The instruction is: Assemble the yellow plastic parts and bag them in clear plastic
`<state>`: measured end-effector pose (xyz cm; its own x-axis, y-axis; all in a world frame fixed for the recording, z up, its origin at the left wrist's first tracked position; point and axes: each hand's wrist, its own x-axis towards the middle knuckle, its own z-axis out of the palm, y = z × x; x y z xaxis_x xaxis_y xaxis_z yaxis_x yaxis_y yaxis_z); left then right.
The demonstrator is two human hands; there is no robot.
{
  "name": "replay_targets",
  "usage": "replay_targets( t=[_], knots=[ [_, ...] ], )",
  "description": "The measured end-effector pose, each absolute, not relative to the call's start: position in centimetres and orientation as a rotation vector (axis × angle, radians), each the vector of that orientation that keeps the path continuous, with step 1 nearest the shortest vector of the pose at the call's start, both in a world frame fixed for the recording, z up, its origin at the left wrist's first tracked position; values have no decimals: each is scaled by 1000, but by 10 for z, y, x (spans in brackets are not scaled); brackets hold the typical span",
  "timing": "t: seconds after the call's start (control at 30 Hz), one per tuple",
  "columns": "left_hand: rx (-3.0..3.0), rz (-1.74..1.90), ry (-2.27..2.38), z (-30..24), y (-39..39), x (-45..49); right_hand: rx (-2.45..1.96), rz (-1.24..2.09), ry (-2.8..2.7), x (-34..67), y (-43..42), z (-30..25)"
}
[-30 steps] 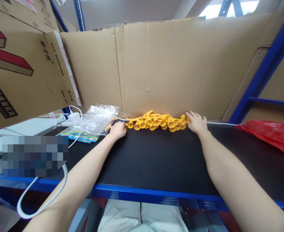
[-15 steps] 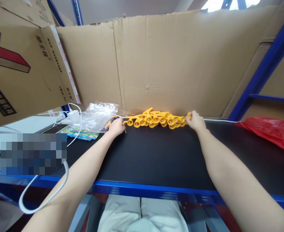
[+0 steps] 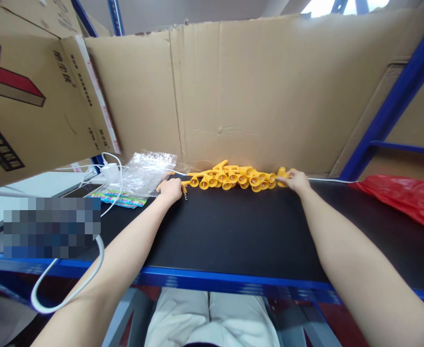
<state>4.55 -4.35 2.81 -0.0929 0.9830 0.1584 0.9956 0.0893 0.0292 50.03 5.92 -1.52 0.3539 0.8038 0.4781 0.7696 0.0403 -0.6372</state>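
Observation:
Yellow plastic corkscrews (image 3: pixel 231 178) lie in a long, low pile on the black tabletop, against the cardboard at the back. Many of them have their round bell-shaped ends facing me. At the left end of the pile, my left hand (image 3: pixel 171 189) is closed on yellow handle parts. A corkscrew's metal spiral (image 3: pixel 186 196) pokes out beside its fingers, and the back of the hand hides the rest. Over at the right end, my right hand (image 3: pixel 296 181) pinches a yellow corkscrew (image 3: pixel 282 172) that stands roughly upright beside the others.
Clear plastic bags (image 3: pixel 149 168) and colourful packets (image 3: pixel 121 198) lie left of the pile. A white charger (image 3: pixel 110 172) with cables is behind them. Red plastic (image 3: pixel 407 200) lies at the right. A blue metal edge (image 3: pixel 233 280) borders the table in front; a white cable loop crosses my left forearm.
My right hand has shifted slightly right, and more of the corkscrew in its fingers shows. My left hand has moved a little left, still closed. The pile looks the same.

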Motion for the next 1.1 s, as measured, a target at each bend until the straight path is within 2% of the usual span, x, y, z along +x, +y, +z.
replay_targets(
  t=[0.17,0.53,0.83,0.97,1.1],
  knots=[
    [-1986,-284,-2313,30,-42,46,-1854,235,-1282,498,44,-9],
    [-1926,-937,-1952,36,-40,44,-1861,194,-1436,500,18,-17],
    [-2011,-1249,-1834,36,-41,54,-1951,179,-1595,492,7,-15],
    [-2151,-1270,-1804,30,-39,58,-1983,150,-1637,490,5,-14],
    [-2231,-1142,-1845,26,-38,59,-1999,127,-1656,487,4,-12]
  ],
)
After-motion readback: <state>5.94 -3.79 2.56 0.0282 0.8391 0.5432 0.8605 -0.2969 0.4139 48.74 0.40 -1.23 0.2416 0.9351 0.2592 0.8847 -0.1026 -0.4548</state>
